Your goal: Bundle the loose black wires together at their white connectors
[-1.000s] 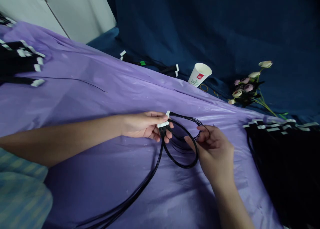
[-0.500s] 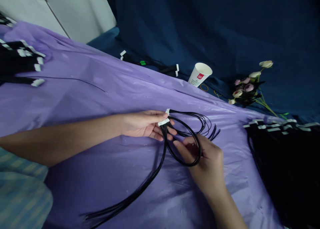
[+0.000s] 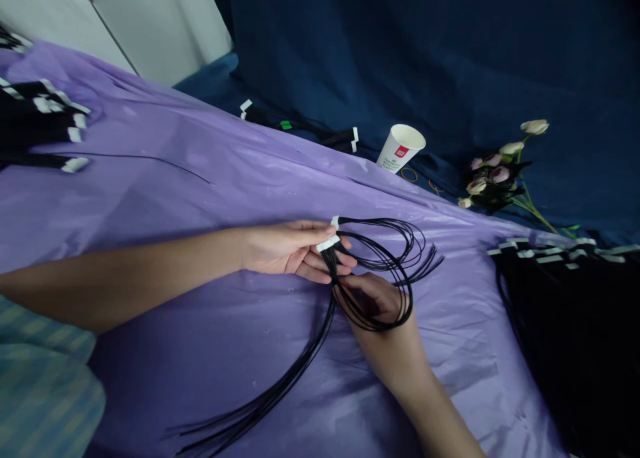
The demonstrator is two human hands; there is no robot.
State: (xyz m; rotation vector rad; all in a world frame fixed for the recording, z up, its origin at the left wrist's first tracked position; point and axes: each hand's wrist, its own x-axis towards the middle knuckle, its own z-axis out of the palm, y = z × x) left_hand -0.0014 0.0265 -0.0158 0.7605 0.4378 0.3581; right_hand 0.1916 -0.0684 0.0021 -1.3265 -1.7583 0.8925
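Observation:
Between the thumb and fingers of my left hand (image 3: 305,248) are the white connectors of a black wire harness (image 3: 300,358). One white connector (image 3: 328,244) faces up, and a second white connector (image 3: 335,223) shows just behind it. Black wires loop out to the right from them, and a long tail of loose ends hangs toward the lower left. My right hand (image 3: 383,318) is closed on the wires just below the connectors, its thumb and fingertips at the bundle near my left fingers. The wire loop passes across this hand, partly hiding the fingers.
A purple sheet (image 3: 200,325) covers the table. Piles of black harnesses with white connectors lie on the left (image 3: 35,121) and right (image 3: 570,325). Along the back are a paper cup (image 3: 400,150), artificial flowers (image 3: 493,175) and another harness (image 3: 305,128). A single wire (image 3: 165,161) lies at left.
My right hand has moved left, closer to my left hand, and its fingertips now meet the wires below the connectors. The wire loop has spread and shifted slightly right. My left hand stays nearly still.

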